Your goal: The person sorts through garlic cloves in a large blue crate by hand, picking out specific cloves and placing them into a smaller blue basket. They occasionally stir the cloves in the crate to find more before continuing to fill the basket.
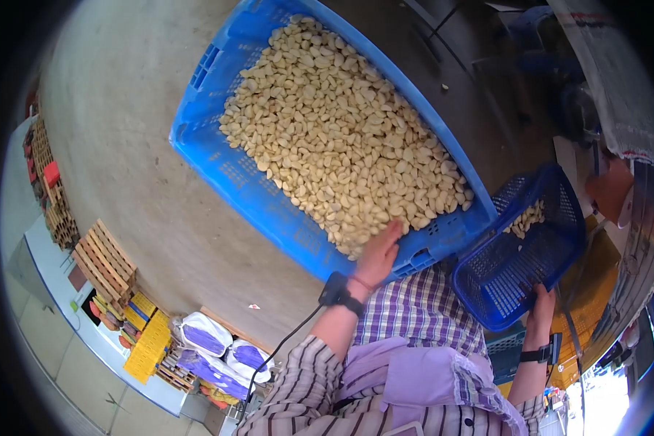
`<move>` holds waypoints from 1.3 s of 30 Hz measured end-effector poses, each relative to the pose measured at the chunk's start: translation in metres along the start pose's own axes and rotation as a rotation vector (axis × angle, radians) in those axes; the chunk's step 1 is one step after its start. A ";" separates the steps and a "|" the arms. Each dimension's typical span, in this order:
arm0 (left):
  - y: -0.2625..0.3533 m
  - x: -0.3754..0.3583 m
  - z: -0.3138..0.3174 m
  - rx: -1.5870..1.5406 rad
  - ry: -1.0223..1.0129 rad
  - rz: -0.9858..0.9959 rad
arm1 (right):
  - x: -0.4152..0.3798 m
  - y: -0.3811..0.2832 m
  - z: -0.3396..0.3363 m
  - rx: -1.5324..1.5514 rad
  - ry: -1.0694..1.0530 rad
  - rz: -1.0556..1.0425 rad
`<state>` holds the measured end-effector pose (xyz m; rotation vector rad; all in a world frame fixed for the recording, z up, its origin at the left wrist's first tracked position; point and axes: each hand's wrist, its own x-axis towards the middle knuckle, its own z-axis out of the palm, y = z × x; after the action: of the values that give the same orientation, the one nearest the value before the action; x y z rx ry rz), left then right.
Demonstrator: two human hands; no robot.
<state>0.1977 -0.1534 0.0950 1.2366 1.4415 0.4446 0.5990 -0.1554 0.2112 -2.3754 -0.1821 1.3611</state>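
A large light-blue crate (218, 171) holds a deep layer of pale pieces that look like peeled garlic cloves (341, 131). My left hand (378, 254) reaches over the crate's near end, fingers stretched out and touching the edge of the cloves. It grips nothing that I can see. My right hand (541, 309) grips the rim of a dark-blue perforated basket (498, 283) at the right. That basket is tilted beside the crate's near corner, and a small heap of cloves (527, 218) lies at its far end.
Concrete floor (145, 123) extends to the left of the crate. Wooden pallets (105, 261), a yellow pallet (149, 349) and white-and-purple sacks (218, 349) stand at lower left. A cable (287, 341) runs from the left wrist device. Grey sacking (618, 87) hangs at upper right.
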 end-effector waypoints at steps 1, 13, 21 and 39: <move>-0.010 0.002 -0.004 0.111 -0.009 -0.047 | 0.000 -0.002 0.001 -0.005 0.000 -0.002; -0.103 0.173 -0.250 0.421 0.582 0.119 | 0.000 -0.019 0.011 -0.065 0.082 -0.031; -0.071 0.130 -0.264 0.747 0.574 -0.047 | 0.005 -0.017 0.013 -0.064 0.059 -0.007; -0.024 0.121 -0.182 -0.593 0.280 -0.284 | 0.013 -0.020 0.005 -0.051 0.045 -0.009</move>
<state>0.0482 0.0061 0.0702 0.5011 1.5360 0.8011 0.6031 -0.1318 0.2061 -2.4420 -0.2170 1.3132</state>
